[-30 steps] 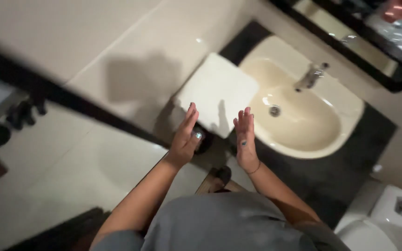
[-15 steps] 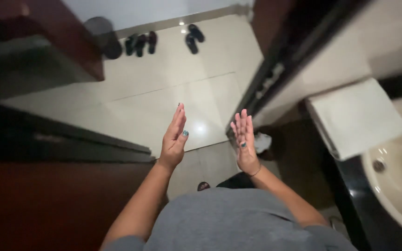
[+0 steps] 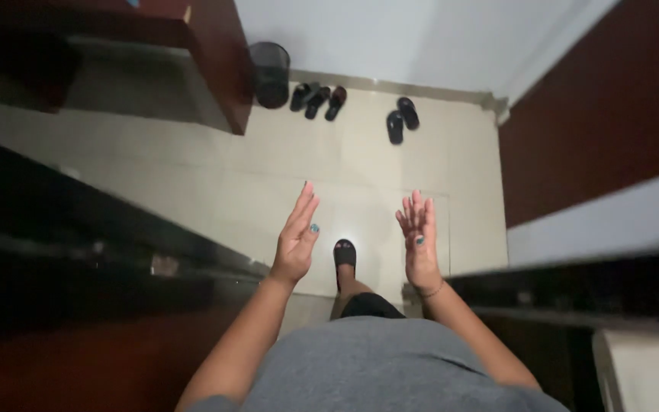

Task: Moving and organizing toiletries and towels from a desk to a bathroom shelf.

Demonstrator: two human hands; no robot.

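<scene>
Floor [image 3: 268,175]: pale glossy tiles fill the middle of the view, with one bright glare spot between the two hands.
Dark wood panel [image 3: 596,107]: reddish-brown, at 2 o'clock, running along the right edge of the floor.
Dark cabinet [image 3: 215,61]: reddish-brown, at 11 o'clock, its corner standing on the tiles.
Grey garment [image 3: 375,366]: the person's own clothing, at 6 o'clock, covering the bottom centre.
Waste bin [image 3: 271,74]: black, round, at 12 o'clock against the white wall, just beside the cabinet corner.
Left hand [image 3: 297,236]: raised in the air over the floor, seen edge-on with the palm turned inward toward the other hand; fingers straight and close together, holding nothing, touching nothing; the thumbnail is painted teal.
Right hand [image 3: 421,236]: raised level with the left, well apart from it, palm facing inward; fingers straight, slightly spread, empty; a thin bracelet sits at the wrist.
Slippers by the bin [image 3: 318,99]: three dark ones in a row at 12 o'clock, touching or nearly so.
Slipper pair [image 3: 402,120]: dark, at 1 o'clock, near the wall.
Own foot [image 3: 345,255]: in a dark slipper, on the tiles between the two hands.
</scene>
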